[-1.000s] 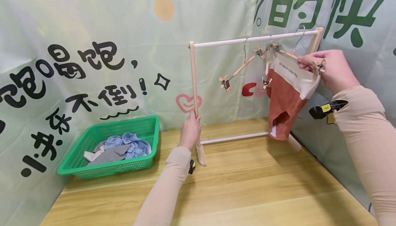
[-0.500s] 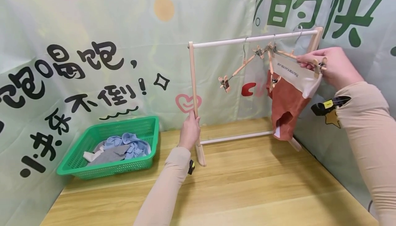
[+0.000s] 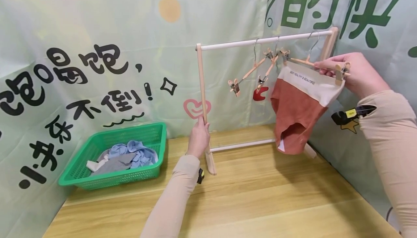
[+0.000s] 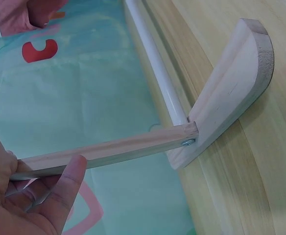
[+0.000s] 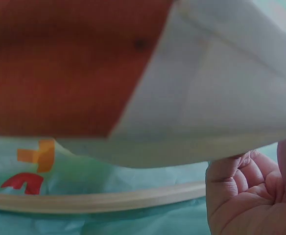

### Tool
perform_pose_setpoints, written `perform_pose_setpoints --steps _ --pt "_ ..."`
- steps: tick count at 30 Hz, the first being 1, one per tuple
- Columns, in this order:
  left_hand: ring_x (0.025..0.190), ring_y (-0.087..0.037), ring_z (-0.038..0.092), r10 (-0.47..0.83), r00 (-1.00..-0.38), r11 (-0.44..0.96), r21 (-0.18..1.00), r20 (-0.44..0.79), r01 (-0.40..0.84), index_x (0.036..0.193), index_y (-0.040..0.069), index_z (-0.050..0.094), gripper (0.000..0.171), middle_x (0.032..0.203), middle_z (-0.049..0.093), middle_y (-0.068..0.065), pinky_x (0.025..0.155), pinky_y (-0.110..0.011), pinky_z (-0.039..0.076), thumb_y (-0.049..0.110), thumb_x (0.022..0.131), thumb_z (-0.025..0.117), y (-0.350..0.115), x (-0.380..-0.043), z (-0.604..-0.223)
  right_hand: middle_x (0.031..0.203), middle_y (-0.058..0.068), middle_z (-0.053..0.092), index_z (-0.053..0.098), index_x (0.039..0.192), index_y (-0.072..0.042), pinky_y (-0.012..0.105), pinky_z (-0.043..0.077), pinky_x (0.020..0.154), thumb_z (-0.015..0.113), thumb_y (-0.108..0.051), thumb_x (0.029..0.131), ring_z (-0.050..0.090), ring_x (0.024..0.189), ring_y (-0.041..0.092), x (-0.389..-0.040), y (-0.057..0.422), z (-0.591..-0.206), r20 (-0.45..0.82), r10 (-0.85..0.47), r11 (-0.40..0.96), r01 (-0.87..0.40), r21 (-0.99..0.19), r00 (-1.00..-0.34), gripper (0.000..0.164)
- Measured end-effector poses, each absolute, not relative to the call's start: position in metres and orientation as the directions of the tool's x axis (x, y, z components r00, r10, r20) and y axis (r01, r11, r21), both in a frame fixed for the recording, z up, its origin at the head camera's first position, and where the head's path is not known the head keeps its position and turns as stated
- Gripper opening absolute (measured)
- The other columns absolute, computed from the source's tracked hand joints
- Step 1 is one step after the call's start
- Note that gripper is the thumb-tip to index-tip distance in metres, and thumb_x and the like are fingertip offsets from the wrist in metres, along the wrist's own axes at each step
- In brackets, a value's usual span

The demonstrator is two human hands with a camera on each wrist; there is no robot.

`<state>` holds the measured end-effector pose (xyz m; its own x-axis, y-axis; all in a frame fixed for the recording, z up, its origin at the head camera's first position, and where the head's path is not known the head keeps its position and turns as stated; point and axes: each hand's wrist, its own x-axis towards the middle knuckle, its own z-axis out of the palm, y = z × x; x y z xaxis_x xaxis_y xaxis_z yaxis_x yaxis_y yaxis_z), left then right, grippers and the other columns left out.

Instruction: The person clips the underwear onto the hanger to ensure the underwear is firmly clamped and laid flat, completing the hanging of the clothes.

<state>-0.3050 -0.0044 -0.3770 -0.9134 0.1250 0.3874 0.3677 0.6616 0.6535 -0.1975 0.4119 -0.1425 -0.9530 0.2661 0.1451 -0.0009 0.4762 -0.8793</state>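
apparently to keep the rack from shifting, the left hand (image 3: 198,138) holds its left post (image 3: 202,82) low down, thumb and fingers pinching the wood. the right hand (image 3: 361,73) pinches one arm of a clip hanger (image 3: 299,61) just beside its outer clip (image 3: 342,72), probably because that gives control without touching cloth. from this hanger, at the right end of the rack, hangs the red-brown garment (image 3: 294,104), its pale waistband clipped at both ends, likely so it stays spread. the hook (image 3: 314,44) meets the top bar (image 3: 228,45), though i cannot tell if it bears the weight. two bare hangers (image 3: 255,68) hang further left, and the green basket (image 3: 112,181) of crumpled clothes (image 3: 130,154) sits well apart on the table (image 3: 260,194), presumably within the left hand's reach.
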Motion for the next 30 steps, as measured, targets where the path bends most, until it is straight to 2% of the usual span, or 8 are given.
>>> perform_pose_setpoints --steps 10,14,17,23,30 --pt "0.084 -0.031 0.072 0.131 -0.904 0.674 0.632 0.408 0.383 0.137 0.006 0.05 0.029 0.099 0.066 -0.013 0.072 -0.044 0.063 0.026 0.116 0.045 -0.005 -0.305 -0.379 0.073 -0.015 0.071 0.081 0.081 -0.038 0.023 0.056 0.061 0.078 -0.042 0.099 0.063 0.07 0.006 -0.19 0.422 -0.144 0.167 0.27 0.494 -0.012 -0.869 -0.948 0.018" --pt "0.084 -0.03 0.071 0.131 -0.904 0.67 0.636 0.407 0.384 0.136 0.007 0.051 0.028 0.099 0.066 -0.013 0.072 -0.044 0.063 0.026 0.116 0.045 -0.004 -0.306 -0.379 0.073 -0.016 0.071 0.081 0.08 -0.039 0.022 0.055 0.06 0.077 -0.038 0.1 0.062 0.07 0.005 -0.188 0.426 -0.142 0.174 0.276 0.475 -0.023 -0.88 -0.945 0.02" --pt "0.083 -0.03 0.07 0.135 -0.903 0.67 0.634 0.407 0.386 0.138 0.007 0.05 0.03 0.1 0.066 -0.012 0.072 -0.043 0.063 0.026 0.116 0.045 -0.004 -0.306 -0.378 0.073 -0.016 0.072 0.081 0.08 -0.039 0.021 0.054 0.059 0.077 -0.035 0.1 0.062 0.069 0.004 -0.191 0.429 -0.139 0.166 0.284 0.448 -0.022 -0.894 -0.944 0.021" --pt "0.082 -0.03 0.071 0.14 -0.902 0.675 0.627 0.409 0.389 0.138 0.007 0.05 0.029 0.098 0.066 -0.013 0.07 -0.043 0.063 0.026 0.116 0.045 -0.005 -0.306 -0.379 0.074 -0.015 0.071 0.081 0.081 -0.036 0.019 0.056 0.062 0.081 -0.041 0.096 0.062 0.072 0.005 -0.201 0.429 -0.129 0.147 0.299 0.462 0.008 -0.887 -0.943 0.016" --pt "0.082 -0.03 0.071 0.138 -0.903 0.676 0.628 0.406 0.386 0.136 0.007 0.051 0.028 0.097 0.066 -0.013 0.069 -0.043 0.063 0.026 0.116 0.045 -0.006 -0.301 -0.376 0.075 -0.017 0.074 0.08 0.079 -0.037 0.016 0.057 0.064 0.079 -0.034 0.099 0.066 0.072 0.002 -0.21 0.425 -0.125 0.144 0.246 0.457 -0.017 -0.89 -0.959 0.019"
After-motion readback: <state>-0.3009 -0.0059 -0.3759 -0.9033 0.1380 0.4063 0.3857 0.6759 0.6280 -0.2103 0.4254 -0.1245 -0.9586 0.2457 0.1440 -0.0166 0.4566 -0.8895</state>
